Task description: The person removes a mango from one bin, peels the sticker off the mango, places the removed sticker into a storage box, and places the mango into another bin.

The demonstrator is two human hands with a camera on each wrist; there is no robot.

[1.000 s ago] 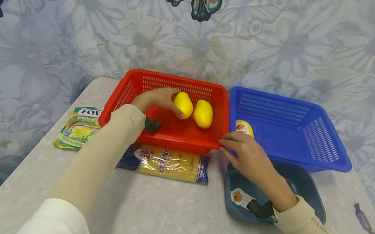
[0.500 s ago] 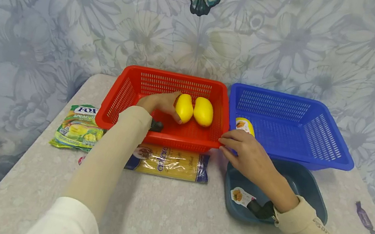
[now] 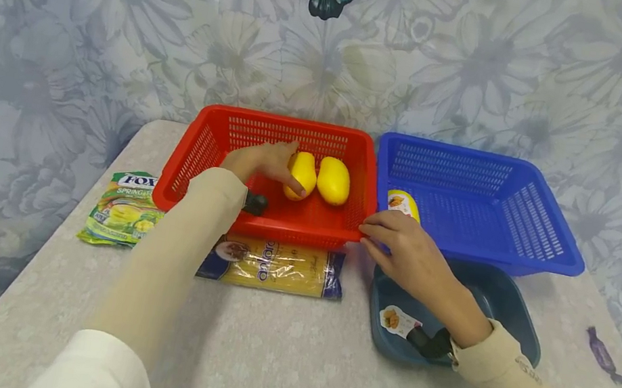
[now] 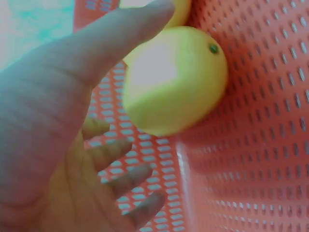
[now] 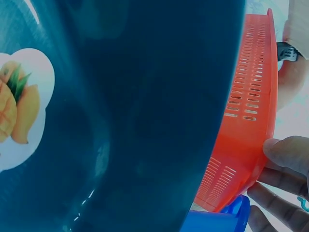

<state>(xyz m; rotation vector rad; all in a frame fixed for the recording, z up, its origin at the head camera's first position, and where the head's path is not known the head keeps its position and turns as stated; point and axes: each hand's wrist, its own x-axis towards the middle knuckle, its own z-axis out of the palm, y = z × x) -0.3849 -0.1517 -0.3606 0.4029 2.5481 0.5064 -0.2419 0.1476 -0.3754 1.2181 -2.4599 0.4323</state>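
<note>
Two yellow toy mangoes, the left mango (image 3: 301,175) and the right mango (image 3: 334,181), lie side by side in the red basket (image 3: 281,227). My left hand (image 3: 266,160) is inside the basket beside the left mango, fingers spread and its thumb over the fruit. In the left wrist view a mango (image 4: 193,82) with a green stem spot lies beyond the loosely extended fingers. My right hand (image 3: 408,255) pinches the red basket's near right corner. From the right wrist, its thumb and fingers (image 5: 285,150) meet the rim (image 5: 273,87).
A blue basket (image 3: 522,260) on the right contains a yellow item with a fruit label (image 3: 403,203). In front stands a dark teal tub (image 3: 516,331) with a mango sticker (image 5: 24,106). A pasta pack (image 3: 280,268), a Fox packet (image 3: 123,210) and a purple wrapped candy (image 3: 605,354) lie on the table.
My left hand lowered the left mango beside the other one, then its fingers loosened and spread away from it. My right hand stays at the basket's corner.
</note>
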